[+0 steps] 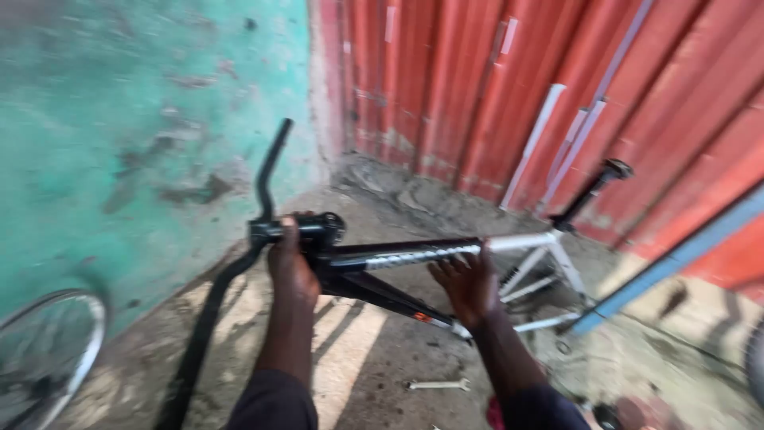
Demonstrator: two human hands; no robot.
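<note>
Where the ground lies nearest, a wrench [438,385] on the dirt. Above it, left hand [290,263] clamped on the handlebar stem [306,231]; right hand [469,283], fingers curled, gripping the top tube of the black-and-white bicycle frame [414,256], held off the ground. Left edge, a wheel [48,350]. Beyond, green wall [119,119] and red corrugated shutter [493,80].

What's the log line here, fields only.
left hand: grips handlebar | right hand: on frame | wrench: on ground
</note>
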